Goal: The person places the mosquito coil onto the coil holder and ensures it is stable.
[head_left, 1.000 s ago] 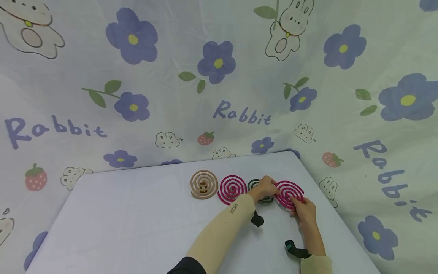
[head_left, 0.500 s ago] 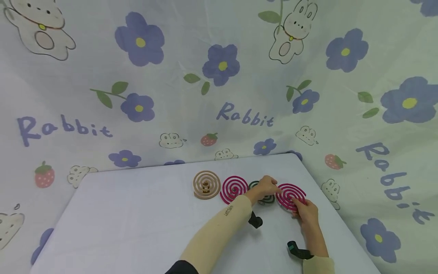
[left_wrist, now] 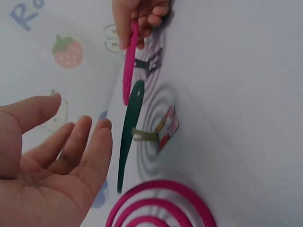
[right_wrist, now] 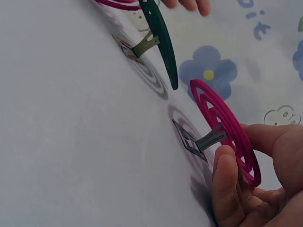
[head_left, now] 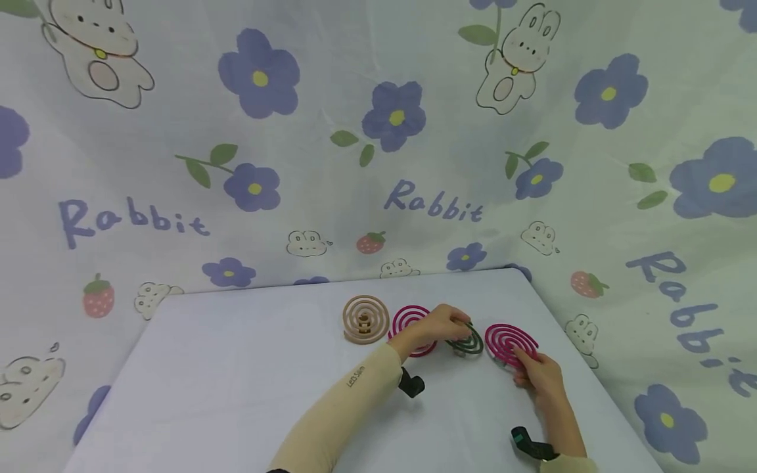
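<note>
In the head view, a pink mosquito coil (head_left: 503,344) stands at the right end of a row, raised on a small metal stand (right_wrist: 211,138). My right hand (head_left: 547,380) pinches its near right edge, thumb on one face and fingers behind. To its left is a dark green mosquito coil (left_wrist: 129,137) on a similar stand (left_wrist: 147,135), tilted above its own shadow. My left hand (head_left: 443,323) hovers at the green coil with its fingers loosely spread, as the left wrist view shows, and holds nothing. It partly hides that coil in the head view.
Farther left are another pink coil (head_left: 407,318), partly behind my left forearm, and a tan coil (head_left: 368,334). All stand on a white-covered table (head_left: 236,381). A patterned cloth (head_left: 331,197) hangs close behind and along the right side.
My left hand has drawn back leftward from beside the right-hand pink coil to the green coil. My right hand keeps its pinch on the pink coil. The head view has shifted slightly.
</note>
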A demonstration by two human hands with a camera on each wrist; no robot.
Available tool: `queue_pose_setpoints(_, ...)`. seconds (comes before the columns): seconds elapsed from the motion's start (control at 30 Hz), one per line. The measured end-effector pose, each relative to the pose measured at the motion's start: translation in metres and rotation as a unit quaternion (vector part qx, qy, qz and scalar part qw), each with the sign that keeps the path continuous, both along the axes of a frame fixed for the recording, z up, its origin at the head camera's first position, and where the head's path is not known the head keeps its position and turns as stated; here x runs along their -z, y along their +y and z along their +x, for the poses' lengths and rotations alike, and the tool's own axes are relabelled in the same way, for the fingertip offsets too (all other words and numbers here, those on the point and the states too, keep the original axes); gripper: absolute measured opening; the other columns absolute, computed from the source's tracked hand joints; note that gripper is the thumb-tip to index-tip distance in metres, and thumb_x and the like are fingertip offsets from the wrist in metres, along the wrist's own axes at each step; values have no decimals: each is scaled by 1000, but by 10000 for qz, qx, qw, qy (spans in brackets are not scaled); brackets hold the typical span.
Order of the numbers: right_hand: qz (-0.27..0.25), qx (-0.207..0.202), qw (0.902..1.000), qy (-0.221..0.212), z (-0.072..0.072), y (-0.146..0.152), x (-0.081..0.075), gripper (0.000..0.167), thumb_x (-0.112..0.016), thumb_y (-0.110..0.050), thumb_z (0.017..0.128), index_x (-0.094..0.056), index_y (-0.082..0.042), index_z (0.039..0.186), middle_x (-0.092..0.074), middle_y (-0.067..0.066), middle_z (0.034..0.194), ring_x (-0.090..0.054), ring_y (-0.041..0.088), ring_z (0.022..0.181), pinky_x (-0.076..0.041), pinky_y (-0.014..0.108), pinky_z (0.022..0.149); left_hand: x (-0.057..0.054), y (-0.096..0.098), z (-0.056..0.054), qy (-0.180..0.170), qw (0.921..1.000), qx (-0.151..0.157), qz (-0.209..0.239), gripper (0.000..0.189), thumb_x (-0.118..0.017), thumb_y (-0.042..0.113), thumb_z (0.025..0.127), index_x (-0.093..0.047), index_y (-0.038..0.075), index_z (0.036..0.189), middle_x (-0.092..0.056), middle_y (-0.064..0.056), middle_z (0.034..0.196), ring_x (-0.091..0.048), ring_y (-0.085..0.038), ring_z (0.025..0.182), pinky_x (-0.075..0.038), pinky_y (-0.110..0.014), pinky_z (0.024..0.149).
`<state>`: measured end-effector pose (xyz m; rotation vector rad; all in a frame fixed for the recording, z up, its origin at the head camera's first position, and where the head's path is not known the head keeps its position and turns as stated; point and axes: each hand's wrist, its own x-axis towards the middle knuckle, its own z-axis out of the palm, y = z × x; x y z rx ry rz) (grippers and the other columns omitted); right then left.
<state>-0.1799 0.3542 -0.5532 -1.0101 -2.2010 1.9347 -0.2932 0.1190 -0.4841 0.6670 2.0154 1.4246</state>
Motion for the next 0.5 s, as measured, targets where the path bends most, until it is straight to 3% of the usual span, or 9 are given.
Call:
queue_pose_setpoints(0.17,-28,-190,9998,-91,5,2,0,80,-65,-46,91,-33,8,140,-61,2,69,-60,12,54,-54,26,53,-2,-32,4,291,9991,318,-51,37,-66,12,92,-61,-3,125,-66,-1,92,-60,-12,79,-54,-32,76)
queue_pose_setpoints(0.33,-67,-247,9995,-166,9,6,0,86,-65,-50,89,-30,8,142,-60,1,68,-60,12,54,-54,26,52,-5,-63,12,825,9952,492,-192,34,-66,12,92,-64,-2,123,-63,0,89,-54,-9,77,-48,-24,70)
queue_pose_setpoints(0.5,-48,-460,9987,-206,12,8,-1,96,-65,-56,87,-25,10,143,-62,0,73,-61,12,57,-55,26,56,-7,-98,22,1197,9911,465,-345,32,-64,15,94,-65,0,122,-67,-3,103,-56,-6,89,-48,-23,76)
